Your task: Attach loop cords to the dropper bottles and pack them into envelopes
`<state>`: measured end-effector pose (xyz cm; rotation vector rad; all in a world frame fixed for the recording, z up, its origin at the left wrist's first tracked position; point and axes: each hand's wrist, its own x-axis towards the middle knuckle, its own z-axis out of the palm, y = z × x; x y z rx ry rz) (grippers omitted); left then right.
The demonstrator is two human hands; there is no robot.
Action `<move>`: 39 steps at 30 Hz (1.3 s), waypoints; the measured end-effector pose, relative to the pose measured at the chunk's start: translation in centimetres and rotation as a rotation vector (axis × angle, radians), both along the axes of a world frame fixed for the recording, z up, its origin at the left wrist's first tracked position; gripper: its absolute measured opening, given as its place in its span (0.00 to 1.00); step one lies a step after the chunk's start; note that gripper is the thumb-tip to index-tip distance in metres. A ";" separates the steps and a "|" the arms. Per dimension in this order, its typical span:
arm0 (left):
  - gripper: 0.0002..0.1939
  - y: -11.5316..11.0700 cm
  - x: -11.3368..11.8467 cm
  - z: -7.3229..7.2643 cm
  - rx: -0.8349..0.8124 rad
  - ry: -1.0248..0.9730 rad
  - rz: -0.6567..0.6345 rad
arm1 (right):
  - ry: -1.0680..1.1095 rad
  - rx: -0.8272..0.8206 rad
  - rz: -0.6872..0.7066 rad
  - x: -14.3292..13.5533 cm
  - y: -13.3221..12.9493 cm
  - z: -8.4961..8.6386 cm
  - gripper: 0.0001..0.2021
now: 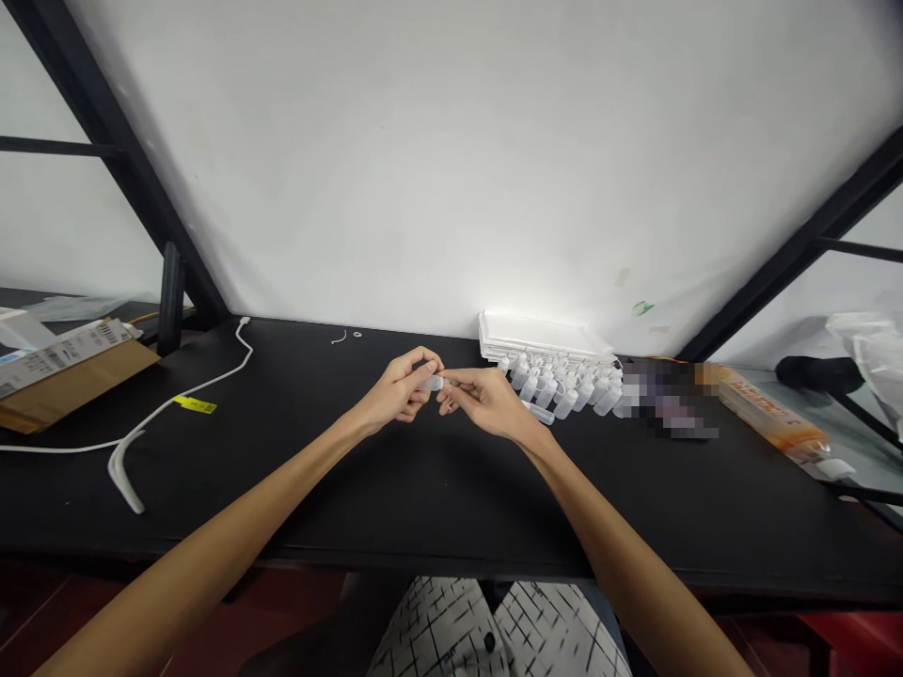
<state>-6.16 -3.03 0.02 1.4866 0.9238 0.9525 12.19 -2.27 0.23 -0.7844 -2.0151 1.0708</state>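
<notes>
My left hand [396,390] is closed around a small translucent squeeze bottle [427,384], lying nearly sideways above the table, with its neck pointing right. At that neck the fingertips of my right hand [486,397] pinch the cap end; the fingers hide most of the cap. Just right of my right hand stands a tight group of similar small white-capped bottles [565,402]. One clear bottle [540,413] lies on its side at the group's near edge.
Behind the bottles a stack of white trays [543,335] rests against the wall. A white cable [204,381] with a yellow tag crosses the black table [423,508] on the left, near a cardboard box [77,371]. An orange-and-white package [776,418] lies far right.
</notes>
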 end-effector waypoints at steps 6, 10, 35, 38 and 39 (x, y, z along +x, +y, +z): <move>0.15 -0.3 0.0 -0.2 0.359 0.184 0.053 | 0.159 -0.134 0.027 0.1 0.3 0.3 0.17; 0.14 -0.6 0.4 0.2 0.144 0.034 0.037 | 0.120 -0.068 0.000 0.1 0.1 0.3 0.16; 0.16 -0.5 0.5 -0.5 0.343 0.151 0.139 | 0.139 -0.319 0.140 0.6 -0.4 1.9 0.19; 0.16 -0.4 0.4 -0.4 0.342 0.158 0.110 | 0.104 -0.315 0.148 0.8 -0.4 2.2 0.19; 0.16 -0.4 0.3 -0.3 0.333 0.158 0.095 | 0.093 -0.314 0.150 0.9 -0.4 2.2 0.19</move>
